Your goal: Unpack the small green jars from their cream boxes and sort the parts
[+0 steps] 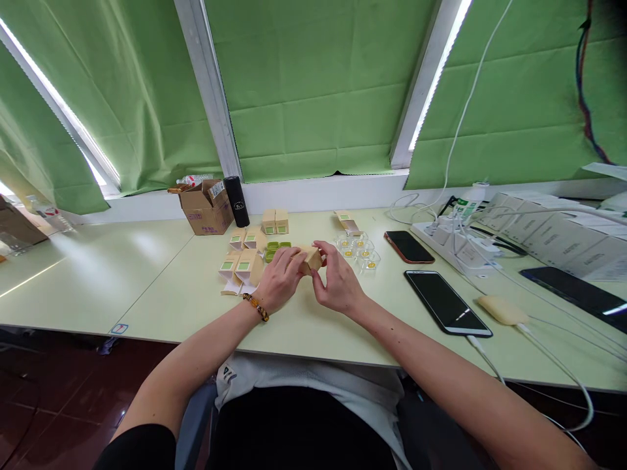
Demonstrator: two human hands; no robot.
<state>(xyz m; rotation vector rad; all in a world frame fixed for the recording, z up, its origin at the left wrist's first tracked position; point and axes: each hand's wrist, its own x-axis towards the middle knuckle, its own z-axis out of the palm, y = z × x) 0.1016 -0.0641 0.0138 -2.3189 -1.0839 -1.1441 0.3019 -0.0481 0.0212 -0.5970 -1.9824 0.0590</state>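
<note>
While the small kraft carton [312, 260] was held just above the bench [161, 281], it was gripped at both ends. The left hand [280, 282] was closed over its left end, and the right hand [337, 286] was pinched on its right end and top edge. Whether a flap stood open could not be determined, as the carton was largely covered by fingers.

Just beyond the carton, green inserts [277, 247] were laid. Clear trays [360, 251] with yellow contents were set close beside it on the right-hand side. Part-folded cartons [242, 266] were grouped beside it on the left-hand side. A phone [447, 302] was placed well apart from the carton, further to the right.

Risk was judged as follows:
- The thin board could be creased, or a flap torn, if the pinch were tightened unevenly.
- The clear trays could be knocked and their contents spilled if the right wrist were swung outward, since they lay close to the carton.
</note>
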